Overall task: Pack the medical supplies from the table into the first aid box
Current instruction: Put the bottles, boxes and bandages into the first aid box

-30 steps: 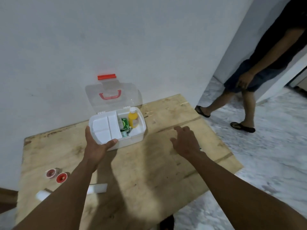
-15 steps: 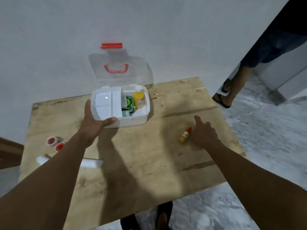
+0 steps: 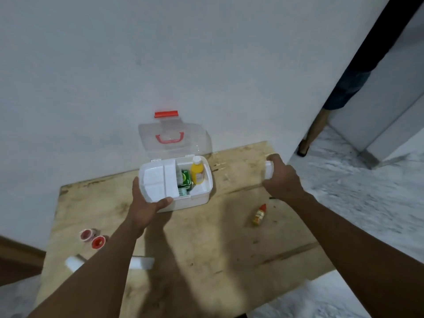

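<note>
The white first aid box (image 3: 195, 199) stands open on the wooden table (image 3: 206, 249) by the wall, its clear lid (image 3: 174, 138) with red handle leaning back. Inside are a white tray insert (image 3: 158, 180), a green packet (image 3: 185, 179) and a yellow bottle (image 3: 197, 173). My left hand (image 3: 146, 203) grips the box's front left corner. My right hand (image 3: 281, 177) is raised right of the box, closed on a small white object (image 3: 268, 169). A small yellow bottle with a red cap (image 3: 259, 214) lies on the table below that hand.
Two small red-topped tape rolls (image 3: 93, 237) sit at the table's left. A white roll (image 3: 73, 262) and a white flat piece (image 3: 142, 262) lie near the front left, partly behind my left arm. A person's leg (image 3: 314, 131) shows past the wall corner at right.
My right hand rose from beside the small red-capped bottle and now holds a white object. My left hand has stayed on the box. The person at right has walked further behind the wall.
</note>
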Demonstrator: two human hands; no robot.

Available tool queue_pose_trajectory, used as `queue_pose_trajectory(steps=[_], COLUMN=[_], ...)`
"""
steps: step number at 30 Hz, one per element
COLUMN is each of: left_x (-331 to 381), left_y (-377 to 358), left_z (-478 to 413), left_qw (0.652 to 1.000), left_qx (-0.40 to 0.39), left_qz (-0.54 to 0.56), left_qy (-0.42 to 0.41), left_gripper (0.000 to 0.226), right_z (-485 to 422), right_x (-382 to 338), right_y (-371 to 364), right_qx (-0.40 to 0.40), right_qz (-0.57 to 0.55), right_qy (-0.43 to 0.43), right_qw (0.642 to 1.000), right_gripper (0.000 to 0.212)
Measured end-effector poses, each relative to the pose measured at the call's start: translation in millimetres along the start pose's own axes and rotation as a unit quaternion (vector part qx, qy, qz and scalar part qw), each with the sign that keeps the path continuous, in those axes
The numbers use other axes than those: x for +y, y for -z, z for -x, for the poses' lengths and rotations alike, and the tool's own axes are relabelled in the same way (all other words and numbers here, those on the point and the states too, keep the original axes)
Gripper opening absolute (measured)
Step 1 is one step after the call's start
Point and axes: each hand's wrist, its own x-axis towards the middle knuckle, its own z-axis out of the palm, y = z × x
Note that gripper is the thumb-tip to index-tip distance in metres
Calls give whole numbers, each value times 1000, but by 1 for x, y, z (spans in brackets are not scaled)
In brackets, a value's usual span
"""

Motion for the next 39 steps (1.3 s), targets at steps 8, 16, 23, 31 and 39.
queue_pose_trajectory(steps=[8, 16, 23, 31, 39], left_x=[0, 2, 6, 3, 5], left_y=[2, 1, 3, 3, 2], left_z=[3, 2, 3, 1, 0], left_qw=[1000, 999, 998, 998, 998], left_qx=[-19, -9, -22, -13, -12], left_qz=[9, -1, -14, -16, -15], left_qy=[-1, -34, -59, -57, -65], left_gripper=[111, 104, 96, 97, 95], right_z=[17, 8, 2, -10, -12], right_x=[-101, -119, -96, -87, -92], right_y=[-21, -93, -136, -142, -145], right_qx=[64, 73, 94, 112, 102], right_qz=[-134, -166, -94, -48, -16], right_qy=[114, 210, 215, 196, 195], right_qw=[982, 961, 968, 973, 975], right_gripper=[60, 61, 71, 39, 44])
